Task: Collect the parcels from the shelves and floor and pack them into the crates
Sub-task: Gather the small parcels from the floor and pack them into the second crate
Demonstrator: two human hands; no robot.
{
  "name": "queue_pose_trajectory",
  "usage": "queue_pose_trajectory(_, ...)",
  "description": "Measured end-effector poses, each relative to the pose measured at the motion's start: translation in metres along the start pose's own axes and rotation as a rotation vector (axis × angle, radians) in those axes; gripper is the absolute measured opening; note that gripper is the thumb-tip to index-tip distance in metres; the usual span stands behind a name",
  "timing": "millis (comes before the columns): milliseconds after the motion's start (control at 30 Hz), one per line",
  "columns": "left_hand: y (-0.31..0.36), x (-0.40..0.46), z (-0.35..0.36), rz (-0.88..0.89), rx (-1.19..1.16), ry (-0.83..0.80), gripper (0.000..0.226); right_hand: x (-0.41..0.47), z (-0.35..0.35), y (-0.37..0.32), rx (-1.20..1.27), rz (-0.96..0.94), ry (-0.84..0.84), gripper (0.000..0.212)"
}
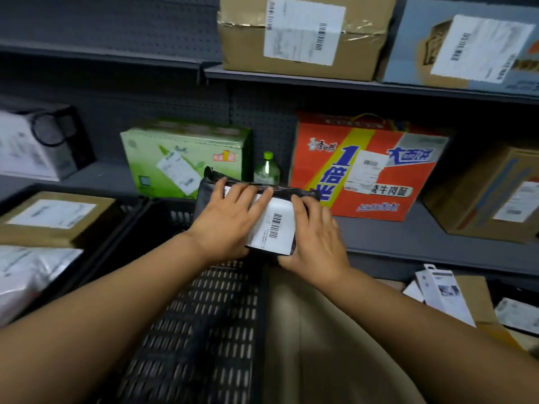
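A black bagged parcel (277,228) with a white barcode label is held between both hands above a black slotted crate (204,316). My left hand (227,220) lies over its left half, fingers spread across the top and the label. My right hand (318,243) grips its right edge, thumb under the near corner. A second black crate (128,211) at the left holds a brown box (55,218) and white bagged parcels (26,275). The crate beneath the parcel holds a large tan box (320,345) on its right side.
On the grey shelf (408,237) stand a green carton (186,156), a green-capped bottle (267,170), a red noodle carton (364,167) and a brown box (490,193). The shelf above holds two cardboard boxes (303,33). Small parcels (455,295) lie low at the right.
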State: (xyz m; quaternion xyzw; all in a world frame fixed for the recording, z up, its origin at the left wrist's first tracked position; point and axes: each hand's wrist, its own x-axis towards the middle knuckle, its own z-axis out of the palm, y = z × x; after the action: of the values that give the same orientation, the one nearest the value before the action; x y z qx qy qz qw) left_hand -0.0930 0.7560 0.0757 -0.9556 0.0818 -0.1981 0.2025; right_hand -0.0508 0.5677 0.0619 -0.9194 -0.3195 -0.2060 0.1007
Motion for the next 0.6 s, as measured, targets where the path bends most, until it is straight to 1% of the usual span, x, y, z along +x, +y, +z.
queue_pose_trajectory(133,-0.052,-0.037,0.024,-0.093,-0.021,-0.094,0.116,0.023,0.029,-0.047,0.070,-0.078,-0.042,0.113)
queue_pose_trajectory(233,-0.078,-0.059,0.055,-0.185,-0.088,-0.173,0.114,0.038,0.052,-0.065,0.248,-0.016,-0.091,0.102)
queue_pose_trajectory(300,-0.082,-0.071,0.081,-0.225,-0.151,-0.251,0.114,0.046,0.069,-0.070,0.296,0.049,-0.135,0.093)
queue_pose_trajectory(367,-0.078,-0.078,0.111,-0.230,-0.208,-0.330,0.113,0.053,0.085,-0.072,0.264,0.064,-0.215,0.088)
queue_pose_trajectory(500,-0.063,-0.079,0.165,-0.204,-0.289,-0.486,0.108,0.066,0.109,-0.062,0.080,-0.049,-0.398,0.088)
queue_pose_trajectory(600,-0.056,-0.077,0.204,-0.196,-0.330,-0.575,0.105,0.068,0.125,-0.053,-0.002,-0.076,-0.437,0.090)
